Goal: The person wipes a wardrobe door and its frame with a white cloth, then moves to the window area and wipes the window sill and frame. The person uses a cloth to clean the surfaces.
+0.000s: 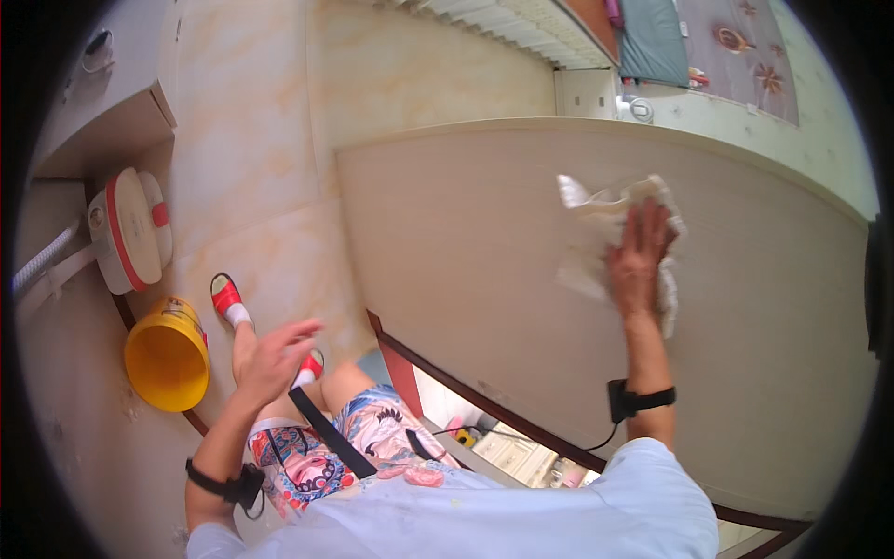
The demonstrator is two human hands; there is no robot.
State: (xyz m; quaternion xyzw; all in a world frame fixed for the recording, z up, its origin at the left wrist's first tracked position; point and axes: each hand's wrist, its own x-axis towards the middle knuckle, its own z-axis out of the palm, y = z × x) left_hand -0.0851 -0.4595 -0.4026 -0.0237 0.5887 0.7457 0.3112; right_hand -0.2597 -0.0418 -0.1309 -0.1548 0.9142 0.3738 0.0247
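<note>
My right hand [638, 256] presses a crumpled white cloth [596, 228] against the broad beige panel of a door [466, 214]. Its fingers lie over the cloth, and folds stick out around the hand. Slightly blurred, my left hand [279, 359] hangs in the air above my legs, fingers stretched out and nothing in them. Nearest to it are my patterned shorts [382, 419] and a red slipper [223, 293] on my foot. A dark band with a small box sits on each forearm, and a cable runs from the right one.
A yellow bucket [168, 359] stands at the left by the wall. Behind it is a white appliance with a red stripe [130, 233], beside a white cabinet [112, 102]. Marbled tiles [251, 140] cover the floor. A white radiator-like grille [494, 28] runs along the far side.
</note>
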